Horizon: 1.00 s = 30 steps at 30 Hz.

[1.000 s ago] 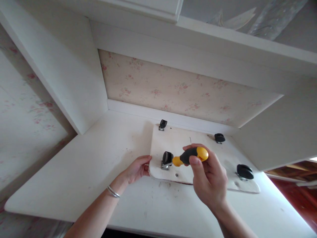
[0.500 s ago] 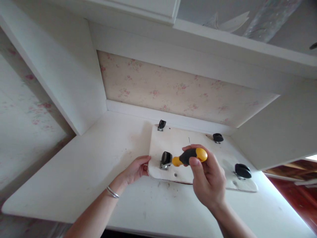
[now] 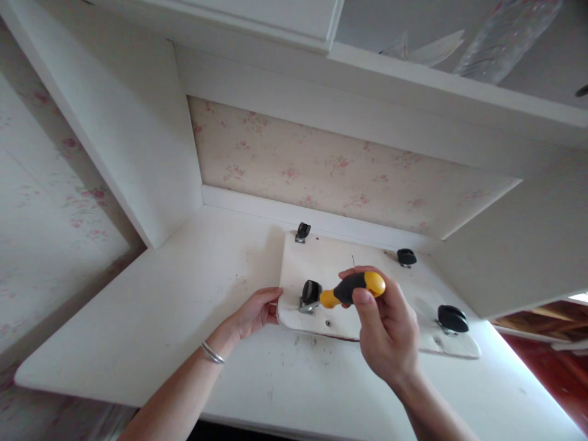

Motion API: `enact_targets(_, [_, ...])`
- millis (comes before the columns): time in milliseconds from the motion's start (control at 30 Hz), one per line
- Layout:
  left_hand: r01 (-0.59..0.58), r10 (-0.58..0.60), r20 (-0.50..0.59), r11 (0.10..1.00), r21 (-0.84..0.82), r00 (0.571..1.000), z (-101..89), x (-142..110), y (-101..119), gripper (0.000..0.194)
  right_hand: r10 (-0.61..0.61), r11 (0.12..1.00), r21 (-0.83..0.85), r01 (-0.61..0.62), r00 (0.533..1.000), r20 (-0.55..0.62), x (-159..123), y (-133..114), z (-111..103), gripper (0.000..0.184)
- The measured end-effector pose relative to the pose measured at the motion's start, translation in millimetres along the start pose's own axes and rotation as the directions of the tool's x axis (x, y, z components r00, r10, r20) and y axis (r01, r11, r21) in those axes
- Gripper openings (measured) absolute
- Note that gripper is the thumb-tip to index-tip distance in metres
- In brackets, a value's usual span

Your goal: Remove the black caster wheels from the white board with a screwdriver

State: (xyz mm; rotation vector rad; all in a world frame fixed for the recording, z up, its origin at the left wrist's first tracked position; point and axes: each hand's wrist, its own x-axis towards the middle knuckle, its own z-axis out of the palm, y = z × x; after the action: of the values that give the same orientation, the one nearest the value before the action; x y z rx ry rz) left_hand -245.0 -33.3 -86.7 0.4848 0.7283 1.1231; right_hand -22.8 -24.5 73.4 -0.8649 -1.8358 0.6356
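My right hand is wrapped round a yellow and black screwdriver. The tool points left at the metal base of a black caster wheel; whether its tip sits in a screw I cannot tell. This caster stands near the front left corner of a white board. With my left hand I grip the board's left edge, thumb on top and fingers at the side. More casters stand on the board: one at the back left, one at the back right and one at the front right.
The board lies on a white desk top, close to the back rail. White side panels enclose the desk, with flowered wallpaper behind. Overhead, an open shelf holds a clear plastic bottle and white paper.
The whole view has shifted slightly, so everything sits a little further right. Both hands keep their holds, and the screwdriver stays at the same caster.
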Motion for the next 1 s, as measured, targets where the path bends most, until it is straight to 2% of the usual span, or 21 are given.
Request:
enact_targets(200, [-0.005,0.005,-0.006,1.0,0.012,1.0,4.6,-2.6,3.3,0.033,-0.012,0.999,-0.034,0.012,1.0,0.019,3.3,-2.7,0.1,0.022])
enact_targets(367, [-0.005,0.005,-0.015,1.0,0.021,1.0,3.6,-1.0,2.6,0.034,-0.046,0.999,-0.027,0.044,0.998,-0.052,6.1,-4.3,-2.5,0.021])
enact_targets(533, [-0.004,0.004,-0.01,1.0,0.025,1.0,2.5,-1.2,2.3,0.033,-0.055,0.995,-0.078,0.056,0.998,0.017,8.0,-6.1,-1.8,0.02])
enact_targets(700, [0.0,0.001,-0.008,1.0,0.019,1.0,1.5,-0.7,2.0,0.033,-0.045,0.995,-0.087,0.046,0.999,0.015,7.0,-5.1,-0.5,0.02])
enact_targets(867, [-0.006,0.006,-0.005,1.0,0.012,1.0,-0.5,1.2,0.0,0.034,-0.119,0.977,-0.16,0.142,0.983,0.143,9.2,-18.7,-3.3,0.021])
enact_targets(1000, [-0.014,0.014,0.003,1.0,0.01,1.0,-1.2,1.2,-1.3,0.033,-0.172,0.958,-0.185,0.219,0.955,0.242,20.9,-30.4,-4.1,0.034])
